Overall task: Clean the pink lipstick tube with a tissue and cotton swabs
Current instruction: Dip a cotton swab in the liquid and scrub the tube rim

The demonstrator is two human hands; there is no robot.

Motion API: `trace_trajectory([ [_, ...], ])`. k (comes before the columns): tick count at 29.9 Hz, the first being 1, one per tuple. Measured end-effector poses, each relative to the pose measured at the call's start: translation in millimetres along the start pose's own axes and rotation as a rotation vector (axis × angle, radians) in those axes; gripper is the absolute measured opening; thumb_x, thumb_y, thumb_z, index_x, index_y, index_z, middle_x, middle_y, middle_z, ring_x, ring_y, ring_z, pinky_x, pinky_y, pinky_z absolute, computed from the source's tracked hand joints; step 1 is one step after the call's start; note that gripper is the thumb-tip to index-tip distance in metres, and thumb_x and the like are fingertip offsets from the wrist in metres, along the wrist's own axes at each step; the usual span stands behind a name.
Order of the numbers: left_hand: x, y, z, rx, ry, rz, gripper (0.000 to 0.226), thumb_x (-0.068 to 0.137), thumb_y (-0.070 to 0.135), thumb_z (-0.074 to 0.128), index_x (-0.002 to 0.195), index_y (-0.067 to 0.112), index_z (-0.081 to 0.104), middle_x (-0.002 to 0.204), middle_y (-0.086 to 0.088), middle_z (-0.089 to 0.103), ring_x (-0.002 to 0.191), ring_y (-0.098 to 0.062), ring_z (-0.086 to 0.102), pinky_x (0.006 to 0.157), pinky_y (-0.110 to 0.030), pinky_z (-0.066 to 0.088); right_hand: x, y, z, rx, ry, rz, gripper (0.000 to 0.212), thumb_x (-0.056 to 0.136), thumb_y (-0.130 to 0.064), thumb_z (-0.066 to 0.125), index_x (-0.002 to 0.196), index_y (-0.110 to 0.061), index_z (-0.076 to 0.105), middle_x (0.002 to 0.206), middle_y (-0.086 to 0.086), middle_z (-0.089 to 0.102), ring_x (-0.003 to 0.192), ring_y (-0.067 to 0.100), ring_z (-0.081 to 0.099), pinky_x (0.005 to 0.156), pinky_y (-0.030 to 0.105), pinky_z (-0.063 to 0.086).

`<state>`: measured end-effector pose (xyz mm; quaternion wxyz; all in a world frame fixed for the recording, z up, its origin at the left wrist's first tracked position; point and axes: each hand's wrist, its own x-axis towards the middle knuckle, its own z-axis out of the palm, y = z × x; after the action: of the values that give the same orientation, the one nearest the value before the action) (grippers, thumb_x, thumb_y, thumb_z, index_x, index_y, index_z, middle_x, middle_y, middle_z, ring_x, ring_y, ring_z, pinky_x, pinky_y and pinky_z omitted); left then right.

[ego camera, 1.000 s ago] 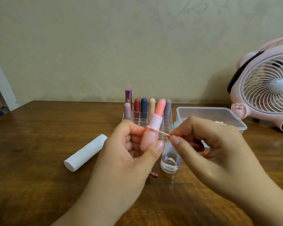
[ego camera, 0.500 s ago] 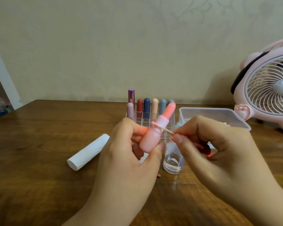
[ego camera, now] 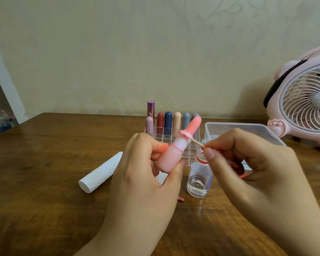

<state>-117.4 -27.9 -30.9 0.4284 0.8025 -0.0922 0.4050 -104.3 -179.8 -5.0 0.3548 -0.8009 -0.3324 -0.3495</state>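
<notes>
Our left hand (ego camera: pixel 142 174) grips the uncapped pink plastic lipstick tube (ego camera: pixel 171 156); our right hand (ego camera: pixel 248 163) pinches a wooden-stemmed cotton swab (ego camera: pixel 196 141), swabbing its collar. Tissue wiping apparently remains.

My left-hand fingers (ego camera: pixel 161 146) grip the pink lipstick tube (ego camera: pixel 171 157), uncapped and tilted up to the right, its coral bullet extended. The cotton swab (ego camera: pixel 195 141), pinched in my right-hand fingers (ego camera: pixel 209 153), touches the tube's collar. The rolled white tissue (ego camera: pixel 100 173) lies left of my left-hand fingers.
</notes>
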Motion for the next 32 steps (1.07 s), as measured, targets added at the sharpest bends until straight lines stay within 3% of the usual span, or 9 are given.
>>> trace_trajectory([
  [4, -0.5, -2.8, -0.1, 0.099, 0.031, 0.068, 0.035, 0.064, 0.014, 0.081, 0.078, 0.02, 0.049, 0.076, 0.007, 0.051, 0.07, -0.01, 0.048, 0.065, -0.018, 0.045, -1.1, -1.9, 2.1, -0.01, -0.047, -0.014, 0.01, 0.081, -0.026, 0.056, 0.072, -0.024, 0.061, 0.054, -0.011, 0.042, 0.049, 0.004, 0.041, 0.047, 0.009, 0.032],
  [8, -0.4, -1.9, -0.9, 0.107, 0.022, 0.068, 0.033, 0.064, 0.018, 0.078, 0.079, 0.023, 0.048, 0.078, 0.011, 0.05, 0.078, -0.004, 0.049, 0.066, -0.014, 0.045, 0.4, -2.9, 1.1, -0.023, -0.034, 0.009, 0.012, 0.082, -0.026, 0.055, 0.072, -0.021, 0.06, 0.063, -0.005, 0.048, 0.051, 0.011, 0.042, 0.045, 0.013, 0.033],
  [11, 0.9, -1.1, -1.0, -0.062, -0.013, -0.083, 0.031, 0.065, 0.022, 0.079, 0.075, 0.028, 0.051, 0.075, 0.01, 0.06, 0.074, -0.009, 0.058, 0.06, -0.019, 0.05, -0.5, -3.3, 3.4, -0.002, -0.105, 0.001, 0.012, 0.081, -0.029, 0.055, 0.073, -0.023, 0.06, 0.058, -0.008, 0.047, 0.049, 0.004, 0.041, 0.046, 0.007, 0.03],
  [16, 5.0, -1.6, -0.7, -0.466, -0.147, -0.289, 0.027, 0.057, 0.039, 0.075, 0.078, 0.034, 0.06, 0.077, 0.014, 0.07, 0.069, -0.007, 0.067, 0.055, -0.013, 0.05, 0.0, 2.4, 0.4, 0.041, -0.097, 0.041, 0.013, 0.081, -0.029, 0.054, 0.071, -0.022, 0.06, 0.062, -0.003, 0.049, 0.051, 0.005, 0.04, 0.047, 0.007, 0.031],
  [18, 6.0, -0.9, -0.9, -0.545, -0.185, -0.348, 0.028, 0.061, 0.038, 0.082, 0.079, 0.029, 0.063, 0.073, 0.013, 0.073, 0.065, -0.005, 0.068, 0.056, -0.015, 0.051, -0.3, 6.5, -0.9, 0.108, -0.098, 0.073, 0.013, 0.081, -0.03, 0.055, 0.071, -0.023, 0.06, 0.061, -0.001, 0.051, 0.051, 0.005, 0.041, 0.047, 0.008, 0.032],
  [25, 7.7, 1.3, -0.8, -0.675, -0.296, -0.407, 0.026, 0.064, 0.039, 0.068, 0.084, 0.021, 0.069, 0.066, 0.001, 0.072, 0.059, -0.007, 0.066, 0.058, -0.019, 0.052, 0.4, 12.9, 1.7, 0.261, -0.103, 0.153, 0.014, 0.08, -0.034, 0.057, 0.074, -0.022, 0.061, 0.059, -0.001, 0.056, 0.051, 0.002, 0.044, 0.049, 0.012, 0.035],
  [29, 6.9, 0.4, 0.8, -0.706, -0.299, -0.419, 0.027, 0.069, 0.041, 0.065, 0.086, 0.021, 0.071, 0.066, 0.0, 0.071, 0.059, -0.007, 0.065, 0.062, -0.021, 0.052, 1.8, 15.6, 2.4, 0.412, -0.124, 0.239, 0.022, 0.075, -0.038, 0.059, 0.077, -0.016, 0.064, 0.065, 0.015, 0.061, 0.056, 0.027, 0.052, 0.052, 0.026, 0.042],
  [32, 7.2, 1.0, 0.7, -0.715, -0.325, -0.423, 0.03, 0.067, 0.042, 0.062, 0.087, 0.021, 0.071, 0.066, 0.002, 0.07, 0.06, -0.008, 0.064, 0.064, -0.025, 0.052, 2.1, 18.6, 1.7, 0.48, -0.141, 0.287, 0.024, 0.073, -0.04, 0.059, 0.076, -0.017, 0.066, 0.067, 0.018, 0.062, 0.057, 0.025, 0.05, 0.056, 0.023, 0.042],
])
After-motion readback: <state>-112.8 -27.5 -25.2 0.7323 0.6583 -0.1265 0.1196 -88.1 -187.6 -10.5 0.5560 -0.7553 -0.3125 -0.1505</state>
